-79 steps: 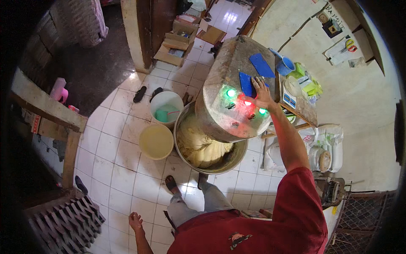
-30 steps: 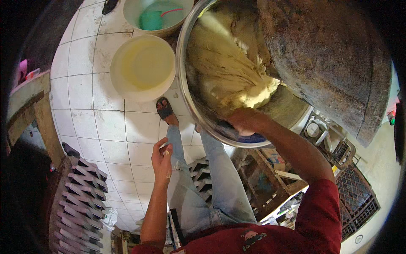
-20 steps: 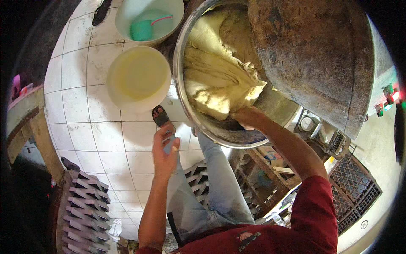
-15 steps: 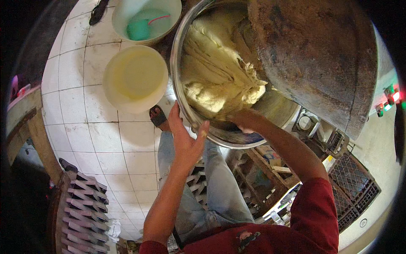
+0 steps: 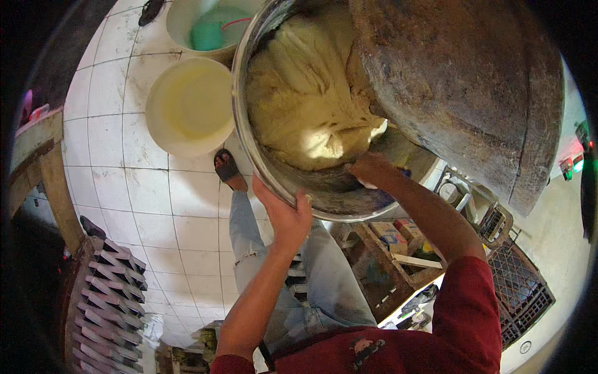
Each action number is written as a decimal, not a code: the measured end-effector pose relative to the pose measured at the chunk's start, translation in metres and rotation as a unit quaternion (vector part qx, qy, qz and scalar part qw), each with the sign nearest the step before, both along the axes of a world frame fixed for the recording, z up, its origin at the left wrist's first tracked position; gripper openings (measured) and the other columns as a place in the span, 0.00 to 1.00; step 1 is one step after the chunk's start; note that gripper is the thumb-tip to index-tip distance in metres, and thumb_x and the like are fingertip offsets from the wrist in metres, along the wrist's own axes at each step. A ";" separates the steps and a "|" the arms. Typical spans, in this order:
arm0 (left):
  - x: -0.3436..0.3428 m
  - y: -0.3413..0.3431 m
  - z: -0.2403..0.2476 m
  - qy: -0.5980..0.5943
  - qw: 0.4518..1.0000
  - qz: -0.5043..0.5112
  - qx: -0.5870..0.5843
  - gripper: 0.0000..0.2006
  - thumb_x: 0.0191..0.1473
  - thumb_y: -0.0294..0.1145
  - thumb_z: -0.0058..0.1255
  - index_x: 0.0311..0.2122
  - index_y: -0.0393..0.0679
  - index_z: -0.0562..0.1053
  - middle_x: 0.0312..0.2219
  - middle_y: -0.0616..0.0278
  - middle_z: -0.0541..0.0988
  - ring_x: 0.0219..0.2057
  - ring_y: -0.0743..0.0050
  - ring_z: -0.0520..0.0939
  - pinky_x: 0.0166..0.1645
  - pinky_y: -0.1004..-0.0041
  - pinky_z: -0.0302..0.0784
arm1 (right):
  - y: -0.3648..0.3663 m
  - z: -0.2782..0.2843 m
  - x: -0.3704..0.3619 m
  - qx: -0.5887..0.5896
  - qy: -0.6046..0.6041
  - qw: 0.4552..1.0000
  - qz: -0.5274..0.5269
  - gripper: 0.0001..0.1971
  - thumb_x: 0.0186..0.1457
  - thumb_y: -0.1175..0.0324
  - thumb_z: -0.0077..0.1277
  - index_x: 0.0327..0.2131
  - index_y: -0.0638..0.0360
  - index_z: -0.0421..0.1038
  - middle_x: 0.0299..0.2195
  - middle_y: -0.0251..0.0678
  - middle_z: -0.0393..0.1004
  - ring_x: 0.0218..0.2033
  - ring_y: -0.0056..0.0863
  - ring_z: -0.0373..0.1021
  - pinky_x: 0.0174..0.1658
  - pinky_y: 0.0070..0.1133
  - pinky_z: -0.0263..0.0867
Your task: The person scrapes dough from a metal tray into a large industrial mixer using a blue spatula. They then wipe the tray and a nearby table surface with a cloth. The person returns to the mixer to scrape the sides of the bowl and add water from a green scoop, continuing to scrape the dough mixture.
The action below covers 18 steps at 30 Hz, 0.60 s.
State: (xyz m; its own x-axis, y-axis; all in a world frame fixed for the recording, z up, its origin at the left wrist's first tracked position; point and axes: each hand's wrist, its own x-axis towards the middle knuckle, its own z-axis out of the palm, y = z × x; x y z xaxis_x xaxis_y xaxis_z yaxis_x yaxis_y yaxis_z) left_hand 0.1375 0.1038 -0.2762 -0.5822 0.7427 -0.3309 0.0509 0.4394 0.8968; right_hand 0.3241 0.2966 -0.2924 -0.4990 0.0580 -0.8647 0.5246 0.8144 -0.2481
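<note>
Both forearms come in from the lower edge, the right one beside a maroon sleeve point(image 5: 466, 293). The left hand point(image 5: 286, 217) sits at the bowl point(image 5: 240, 118), on the near-left stretch of its rim: thumb and forefinger spread wide, the thumb tip up at the metal edge, the other fingers hidden underneath, so whether they grip cannot be told. It looks placed there to steady bowl or body while the other arm leans in. The right hand point(image 5: 375, 171) reaches over the near-right rim into the bowl, low against the inner wall, bent at the wrist; its fingertips are turned from view, so I cannot tell whether they pinch anything.

The dough point(image 5: 299, 93) fills the bowl from its left wall toward the far side. Its near edge lies just beyond and left of the right fingers, seemingly at their tips; contact is unclear. From the left thumb it is apart, with a strip of bare wall between.

The mixer point(image 5: 461, 93) overhangs the bowl's right side, which probably explains the entry from the near rim. Past the bowl's left edge, on the tiles, stand a pale tub point(image 5: 180, 148) and, farther, a bucket point(image 5: 179, 26) with a green scoop point(image 5: 207, 36) inside, likely kept there for easy reach.
</note>
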 end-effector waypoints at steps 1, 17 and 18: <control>0.006 0.003 -0.003 -0.010 0.999 0.030 0.010 0.44 0.49 0.23 0.53 0.65 0.27 0.41 0.61 0.33 0.49 0.63 0.37 0.54 0.68 0.52 0.47 | 0.003 0.006 -0.007 -0.034 -0.022 0.998 0.038 0.09 0.50 0.73 0.50 0.36 0.66 0.74 0.30 0.51 0.78 0.36 0.50 0.77 0.37 0.40 0.74; 0.031 -0.008 0.003 -0.081 0.996 0.017 -0.013 0.46 0.51 0.25 0.56 0.66 0.28 0.38 0.59 0.38 0.53 0.62 0.47 0.58 0.66 0.58 0.52 | 0.002 0.005 -0.024 -0.051 -0.100 0.994 0.012 0.12 0.57 0.67 0.49 0.40 0.63 0.78 0.34 0.48 0.80 0.37 0.44 0.78 0.41 0.41 0.74; 0.034 -0.013 -0.004 -0.081 0.997 0.020 0.000 0.46 0.51 0.25 0.57 0.66 0.29 0.39 0.60 0.38 0.52 0.62 0.47 0.57 0.66 0.58 0.51 | -0.014 0.011 -0.024 -0.055 0.011 0.994 0.093 0.06 0.47 0.74 0.52 0.28 0.66 0.77 0.24 0.49 0.78 0.29 0.47 0.78 0.32 0.38 0.74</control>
